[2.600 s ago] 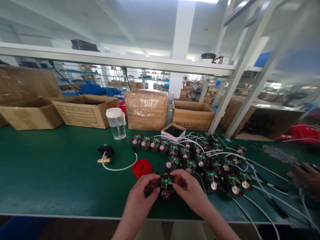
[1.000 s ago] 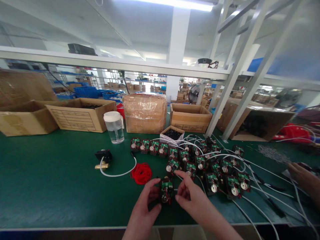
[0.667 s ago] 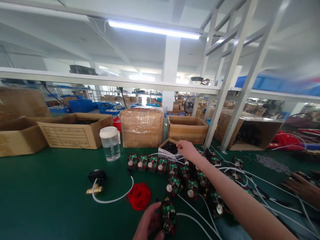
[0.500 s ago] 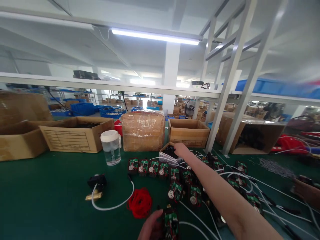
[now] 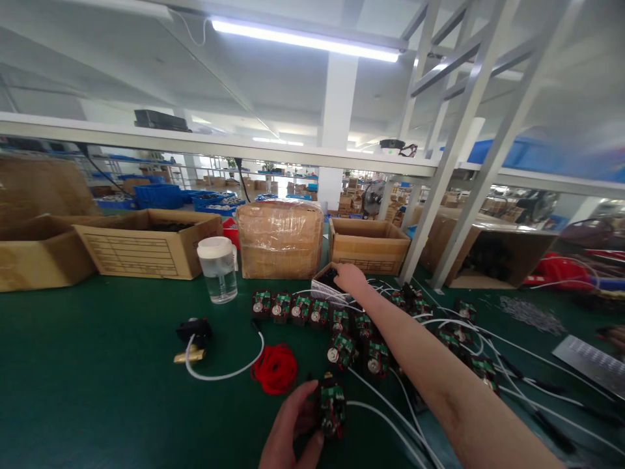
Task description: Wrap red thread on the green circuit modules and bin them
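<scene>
My left hand grips a small black module with a green circuit board near the front edge of the green table. My right arm stretches forward, and my right hand reaches into a small white cardboard box of black parts; its fingertips are hidden inside the box. Several similar modules lie in rows between the two hands, some with white wires attached.
A red wire coil, a brass-and-black fitting with white tube and a lidded water jug sit to the left. Cardboard boxes line the back. A grey metal frame rises at right. Another person's hand shows far right.
My right hand left the module and reached forward into the small white box. My left hand kept hold of the module. The camera tilted upward.
</scene>
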